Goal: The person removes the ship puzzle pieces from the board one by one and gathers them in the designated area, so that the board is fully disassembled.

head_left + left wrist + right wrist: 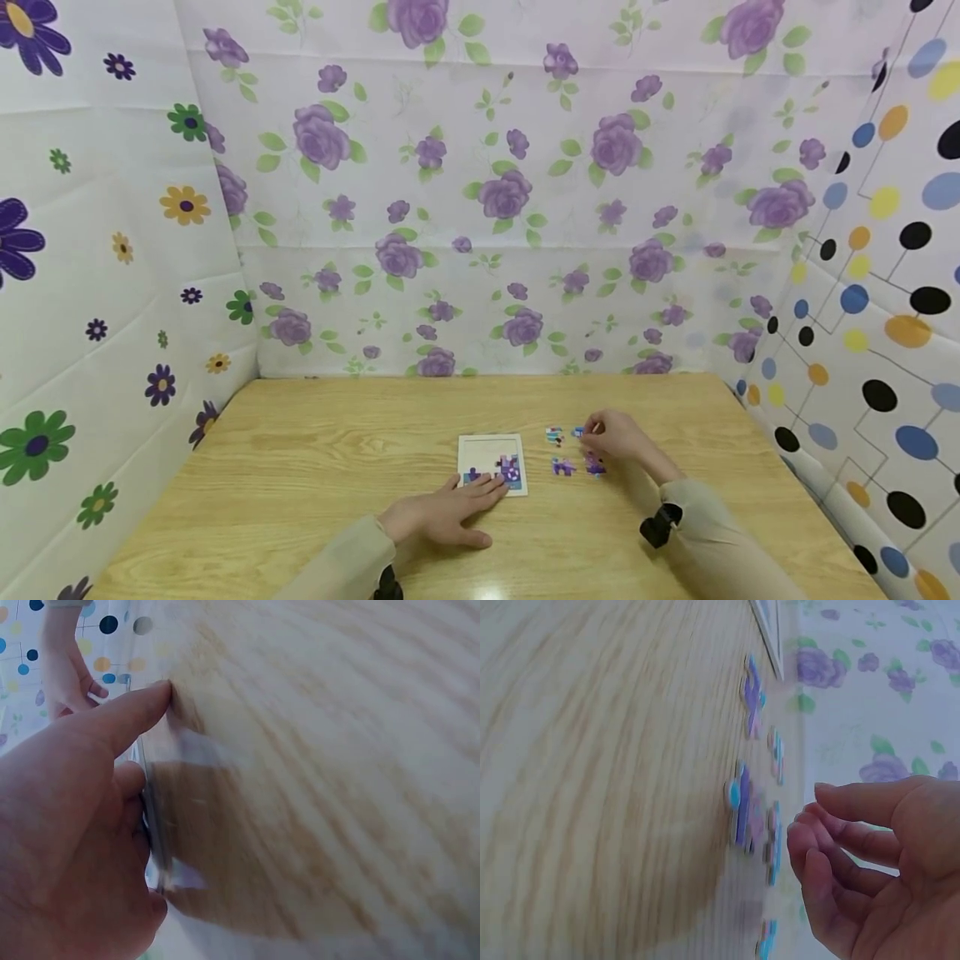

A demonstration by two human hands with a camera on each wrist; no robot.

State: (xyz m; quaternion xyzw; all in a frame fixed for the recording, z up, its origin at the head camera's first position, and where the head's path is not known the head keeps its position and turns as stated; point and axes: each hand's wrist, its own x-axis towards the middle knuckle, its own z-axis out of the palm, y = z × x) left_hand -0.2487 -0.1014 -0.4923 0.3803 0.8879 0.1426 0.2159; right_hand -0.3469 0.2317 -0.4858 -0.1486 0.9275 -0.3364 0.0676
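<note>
— Risk first, as I read it from my end: the left hand (450, 517) lies flat with fingers straight, its tips pressing the near edge of the puzzle tray (491, 463). If that pressure slackens, I judge the thin tray could skate across the wooden table (300, 467), since the surface looks smooth and a little glossy.

— And your right hand?

— The right hand (618, 439) hangs over the loose puzzle pieces (573, 452), fingers loosely curled and narrow. From the right wrist view I see the fingertips (810, 832) just beside a piece but not closed on it; I see nothing held. A careless sweep there could scatter the pieces, which lie close together.

— What are the pieces like?

— Small, flat, with knobbed outlines, printed in purple, blue and pink. They look like thin card or foam, light enough to flick away, though I cannot tell which material. Picking one up off a flat table may be fiddly, I think.

— The tray?

— A white square board with a low rim, a few pieces already seated along its near right side. It sits in the middle of the table, the loose pieces just to its right. The table has pale wood grain; flowered and dotted sheets hang around it.
</note>
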